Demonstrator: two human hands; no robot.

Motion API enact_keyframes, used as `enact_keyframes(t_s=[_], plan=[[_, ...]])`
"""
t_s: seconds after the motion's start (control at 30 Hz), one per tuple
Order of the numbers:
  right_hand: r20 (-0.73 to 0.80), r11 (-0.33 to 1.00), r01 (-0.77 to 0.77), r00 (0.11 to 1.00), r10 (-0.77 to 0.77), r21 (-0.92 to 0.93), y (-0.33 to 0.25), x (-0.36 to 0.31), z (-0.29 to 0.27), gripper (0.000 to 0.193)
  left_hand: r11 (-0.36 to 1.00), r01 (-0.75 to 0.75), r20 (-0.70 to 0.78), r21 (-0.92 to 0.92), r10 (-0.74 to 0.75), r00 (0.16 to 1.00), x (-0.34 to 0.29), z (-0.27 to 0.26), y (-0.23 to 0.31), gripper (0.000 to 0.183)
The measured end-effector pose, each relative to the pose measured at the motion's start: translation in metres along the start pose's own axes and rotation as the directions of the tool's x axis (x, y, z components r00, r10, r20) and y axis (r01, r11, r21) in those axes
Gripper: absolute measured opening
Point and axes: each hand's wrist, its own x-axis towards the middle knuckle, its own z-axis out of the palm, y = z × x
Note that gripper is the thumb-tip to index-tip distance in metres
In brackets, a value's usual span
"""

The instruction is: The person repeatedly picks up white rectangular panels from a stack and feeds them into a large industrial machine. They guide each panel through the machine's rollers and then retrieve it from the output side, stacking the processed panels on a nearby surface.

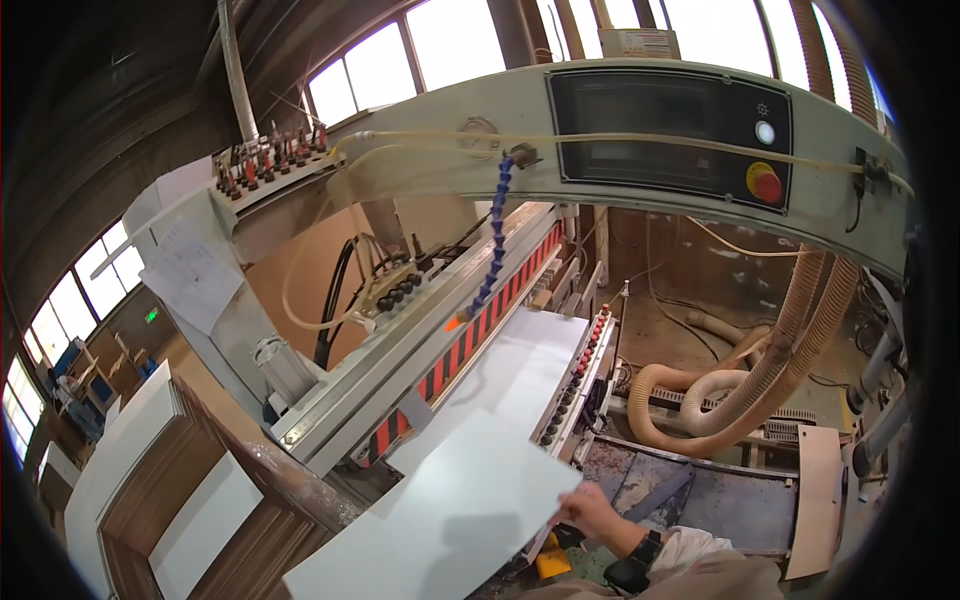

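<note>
My right hand [592, 508] pinches the right corner of a white panel [450, 515], thumb and fingers closed on its edge. A dark band or device [634, 568] circles that wrist. The panel reaches from the lower edge of the view toward the machine. Beyond it, a second white surface, seemingly another panel [520, 360], lies along a beam with red and black stripes [480, 330]. Where the two white sheets meet or overlap I cannot tell. My left hand is out of view.
A stack of brown-edged panels [180, 480] stands at left. Overhead spans the machine's arm with a control panel and red stop button [767, 185]. A blue jointed hose [495, 240] hangs over the beam. Red and black knobs [580, 372] line the right side; thick ducts [690, 410] coil beyond.
</note>
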Motion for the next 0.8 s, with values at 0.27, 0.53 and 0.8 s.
enact_keyframes(t_s=[0.27,0.53,0.8], plan=[[-0.365,0.605,0.346,0.552,-0.749,-0.717,0.020,0.116,-0.024,0.063,0.966,0.260,0.392,0.008,-0.242,0.888,0.070,0.143,-0.036,0.041],[-0.329,0.610,0.246,0.662,-0.673,-0.754,0.032,0.152,0.019,0.071,0.991,0.129,0.443,0.022,-0.125,0.888,0.111,0.264,-0.025,0.042],[-0.427,0.632,0.263,0.546,-0.720,-0.729,0.022,0.186,0.000,0.065,0.986,0.138,0.637,0.091,-0.164,0.753,0.158,0.288,-0.043,0.029]])
